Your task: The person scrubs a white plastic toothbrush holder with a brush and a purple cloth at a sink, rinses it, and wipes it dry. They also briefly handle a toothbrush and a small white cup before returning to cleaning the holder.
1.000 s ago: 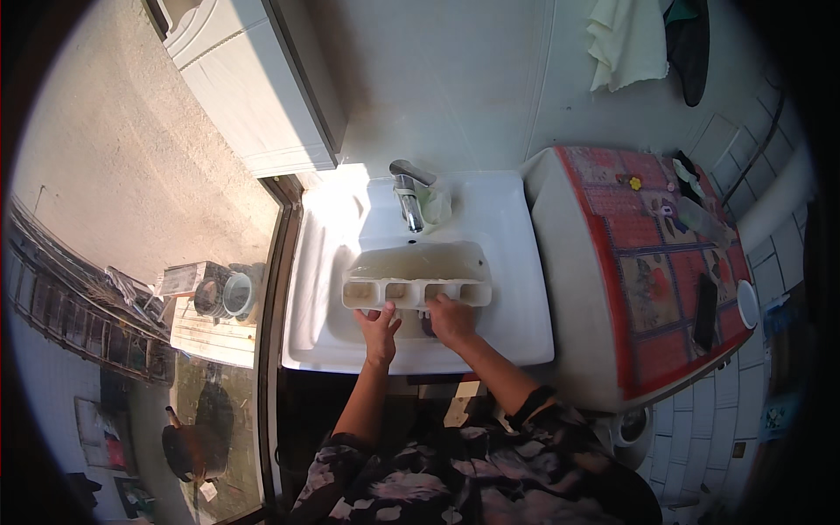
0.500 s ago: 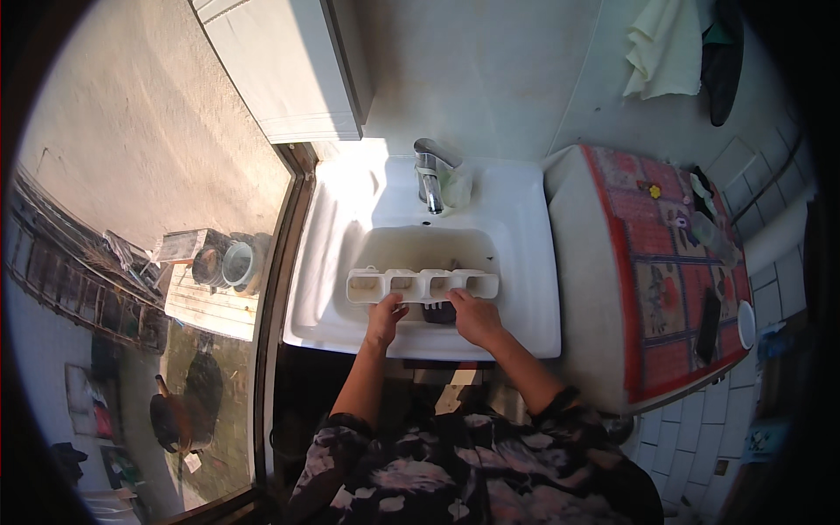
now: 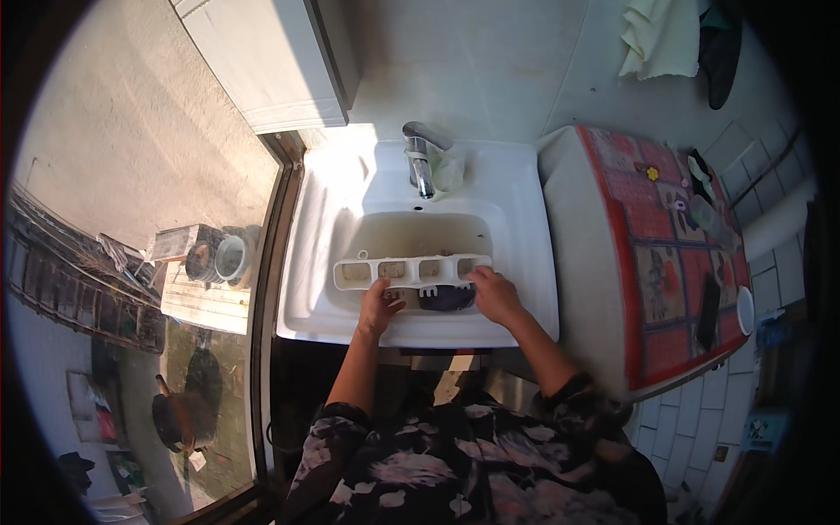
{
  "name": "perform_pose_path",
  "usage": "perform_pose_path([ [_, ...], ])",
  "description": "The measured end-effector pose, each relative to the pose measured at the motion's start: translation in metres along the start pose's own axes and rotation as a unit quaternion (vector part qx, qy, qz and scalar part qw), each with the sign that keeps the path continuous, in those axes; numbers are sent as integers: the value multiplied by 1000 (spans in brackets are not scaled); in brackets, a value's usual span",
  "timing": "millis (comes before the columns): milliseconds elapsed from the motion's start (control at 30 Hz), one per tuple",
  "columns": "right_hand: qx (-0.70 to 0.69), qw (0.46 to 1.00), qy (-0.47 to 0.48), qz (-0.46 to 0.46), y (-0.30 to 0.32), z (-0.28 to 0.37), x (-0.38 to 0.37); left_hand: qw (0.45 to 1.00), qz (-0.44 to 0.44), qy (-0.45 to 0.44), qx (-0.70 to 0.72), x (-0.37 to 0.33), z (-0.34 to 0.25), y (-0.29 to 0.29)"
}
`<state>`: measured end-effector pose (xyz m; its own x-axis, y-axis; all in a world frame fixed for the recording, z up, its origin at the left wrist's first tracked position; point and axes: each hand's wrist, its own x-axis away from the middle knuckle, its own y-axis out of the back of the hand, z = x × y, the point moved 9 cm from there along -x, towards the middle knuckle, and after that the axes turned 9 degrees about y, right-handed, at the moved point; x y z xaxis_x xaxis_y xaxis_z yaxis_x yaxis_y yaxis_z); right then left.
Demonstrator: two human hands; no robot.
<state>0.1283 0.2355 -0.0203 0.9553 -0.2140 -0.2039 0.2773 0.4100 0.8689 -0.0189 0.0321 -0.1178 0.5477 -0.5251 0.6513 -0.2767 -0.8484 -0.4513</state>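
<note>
A long white plastic rack (image 3: 409, 273) with a row of several square openings is held over the basin of a white sink (image 3: 306, 302). Small slotted prongs show along its near edge, and a little ring sticks up at its far left. My left hand (image 3: 378, 308) has its thumb on the near edge, left of the middle, its other fingers curled below. At the right end, my right hand (image 3: 497, 297) is closed on the rack. Beneath the rack, between my hands, a dark item (image 3: 448, 298), perhaps a cloth, lies in cloudy water (image 3: 411, 231).
A chrome tap (image 3: 421, 166) stands behind the basin, with a pale translucent piece (image 3: 449, 172) beside it. To the right is a surface with a red patterned cover (image 3: 647, 289) bearing small items. A window frame (image 3: 273, 262) borders the left, and a white cabinet (image 3: 271, 79) hangs above.
My right hand has slid right along the rack to its end. The rack's right end has risen a little in the picture, and more of the dark item shows.
</note>
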Motion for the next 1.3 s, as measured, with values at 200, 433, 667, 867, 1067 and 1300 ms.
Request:
perform_pose_path([
  [200, -192, 969, -26, -153, 19, -13, -1, 991, 62, -77, 86, 13, -23, -16],
  [433, -247, 921, -267, -138, -23, -81, 7, 969, -15, -223, 103, 50, -76, -6],
  [667, 114, 990, -56, 66, -87, 7, -36, 964, -127, -205, 114, 63, -85, 23],
  [867, -205, 943, -167, 203, -102, -18, -29, 951, -147, -223, 155, 55, -73, 34],
  [1067, -573, 791, -213, -7, -27, -21, 20, 949, -172, -194, 180, 38, -54, 41],
  [1300, -691, 687, -166, -149, 33, -7, 17, 971, -149, -117, 145, 22, -34, 39],
])
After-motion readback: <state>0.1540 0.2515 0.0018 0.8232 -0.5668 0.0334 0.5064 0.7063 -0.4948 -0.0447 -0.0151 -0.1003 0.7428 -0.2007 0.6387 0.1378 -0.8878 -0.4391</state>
